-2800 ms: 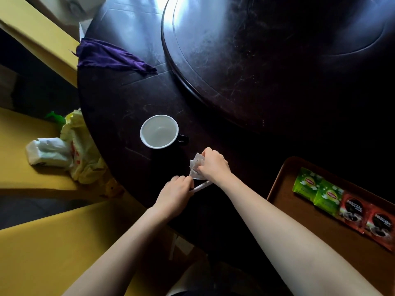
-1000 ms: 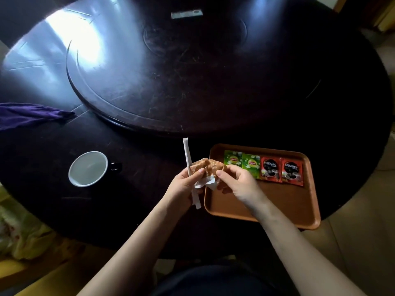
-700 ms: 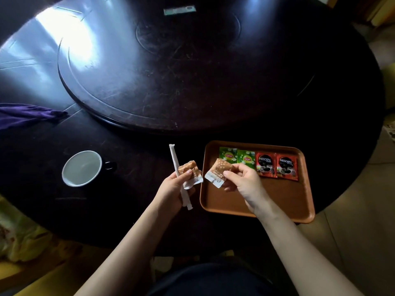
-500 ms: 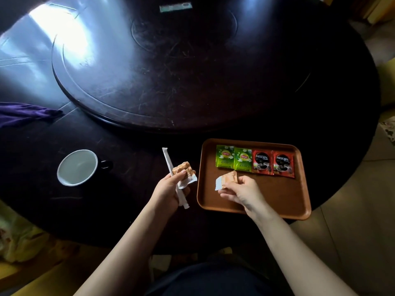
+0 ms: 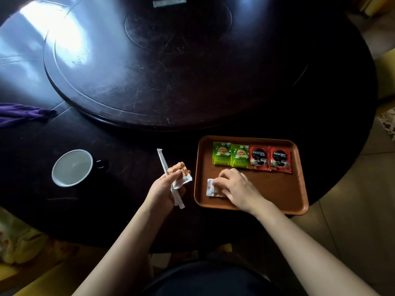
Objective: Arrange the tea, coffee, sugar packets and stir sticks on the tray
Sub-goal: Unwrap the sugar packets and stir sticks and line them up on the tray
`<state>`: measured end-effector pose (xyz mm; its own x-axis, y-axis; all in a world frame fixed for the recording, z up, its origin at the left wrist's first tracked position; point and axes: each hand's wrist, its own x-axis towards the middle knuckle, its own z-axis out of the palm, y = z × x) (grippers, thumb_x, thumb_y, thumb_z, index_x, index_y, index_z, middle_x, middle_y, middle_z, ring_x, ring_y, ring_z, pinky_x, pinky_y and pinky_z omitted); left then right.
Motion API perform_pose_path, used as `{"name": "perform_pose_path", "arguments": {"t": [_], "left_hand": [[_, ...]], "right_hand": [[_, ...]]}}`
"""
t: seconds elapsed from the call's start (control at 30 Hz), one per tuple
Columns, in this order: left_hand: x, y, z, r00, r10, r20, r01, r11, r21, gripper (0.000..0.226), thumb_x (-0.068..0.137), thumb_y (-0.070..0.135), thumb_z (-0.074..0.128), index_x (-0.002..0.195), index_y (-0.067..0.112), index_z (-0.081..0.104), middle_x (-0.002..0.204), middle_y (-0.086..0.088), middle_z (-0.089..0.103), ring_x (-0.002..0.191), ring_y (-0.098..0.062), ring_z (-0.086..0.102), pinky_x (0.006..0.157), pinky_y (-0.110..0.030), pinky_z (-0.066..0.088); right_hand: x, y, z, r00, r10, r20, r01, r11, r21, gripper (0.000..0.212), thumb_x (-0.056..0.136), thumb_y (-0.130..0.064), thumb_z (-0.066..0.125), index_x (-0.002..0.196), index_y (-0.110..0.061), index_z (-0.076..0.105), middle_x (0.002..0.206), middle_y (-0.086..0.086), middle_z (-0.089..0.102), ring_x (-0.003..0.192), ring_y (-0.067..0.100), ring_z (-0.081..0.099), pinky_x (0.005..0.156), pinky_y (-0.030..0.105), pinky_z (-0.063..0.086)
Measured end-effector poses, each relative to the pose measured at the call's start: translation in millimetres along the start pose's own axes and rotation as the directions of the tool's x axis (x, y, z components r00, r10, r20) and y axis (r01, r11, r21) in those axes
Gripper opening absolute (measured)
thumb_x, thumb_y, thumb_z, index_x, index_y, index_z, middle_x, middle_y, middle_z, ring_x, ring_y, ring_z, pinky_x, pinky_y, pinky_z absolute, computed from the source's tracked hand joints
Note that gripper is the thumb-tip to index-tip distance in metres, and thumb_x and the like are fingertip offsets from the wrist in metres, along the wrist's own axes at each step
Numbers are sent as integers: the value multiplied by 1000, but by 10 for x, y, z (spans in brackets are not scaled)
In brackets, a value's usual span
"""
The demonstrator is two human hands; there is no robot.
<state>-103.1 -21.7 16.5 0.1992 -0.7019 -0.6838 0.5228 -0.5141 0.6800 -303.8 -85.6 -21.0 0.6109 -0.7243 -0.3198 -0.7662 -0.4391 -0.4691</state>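
Observation:
A brown tray [image 5: 280, 189] lies on the dark round table near its front right edge. Along the tray's far side sit two green tea packets [image 5: 230, 155] and two red coffee packets [image 5: 270, 159] in a row. My right hand [image 5: 235, 184] presses a sugar packet [image 5: 210, 188] flat onto the tray's near left part, fingers still on it. My left hand [image 5: 164, 188], left of the tray, grips a wrapped white stir stick [image 5: 165, 169] and another sugar packet [image 5: 180, 174] together.
A white-lined cup [image 5: 72, 167] with a dark handle stands on the table to the left. A purple cloth [image 5: 23, 113] lies at the far left. A raised turntable [image 5: 149, 60] fills the table's middle, with a small pale strip [image 5: 170, 2] at its far side.
My hands carried the packets and stick from beside the cup over to the tray. My right hand took one sugar packet and lowered it onto the tray; my left hand kept the rest.

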Motion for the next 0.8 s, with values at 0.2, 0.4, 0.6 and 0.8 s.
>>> {"name": "perform_pose_path", "arguments": {"t": [0.2,0.4,0.6,0.8], "left_hand": [[21,-25,-32,999,-21,-32,21,1000,-5,20,90,11,47,95,22,62,93,0,65,81,-11,59,69,-27,39],[28,-56,63,995,-59,-85,59,998,3,14,89,13,50,85,19,62,79,0,60,66,-11,55,64,-25,40],[28,-67,120,998,-64,5,64,997,-33,18,91,18,47,88,18,65,69,5,69,53,-4,64,64,-24,43],[46,-111,137,990,-30,139,34,999,-23,29,91,13,47,117,8,59,92,-6,68,76,-14,68,73,-26,52]], "right_hand": [[-94,-11,210,956,164,-243,-176,984,-26,34,80,-29,64,110,-15,54,106,7,58,104,26,51,92,37,41],[-86,-129,336,919,244,-310,-247,969,29,35,80,-33,65,103,-9,51,103,10,61,100,28,53,90,38,42],[-94,-137,344,916,272,-296,-265,962,63,36,80,-35,64,103,-11,49,105,10,61,102,27,52,91,38,42],[-157,-292,170,888,365,-281,-185,841,508,30,87,-38,56,100,-12,56,83,-1,59,80,15,56,68,22,44]]}}
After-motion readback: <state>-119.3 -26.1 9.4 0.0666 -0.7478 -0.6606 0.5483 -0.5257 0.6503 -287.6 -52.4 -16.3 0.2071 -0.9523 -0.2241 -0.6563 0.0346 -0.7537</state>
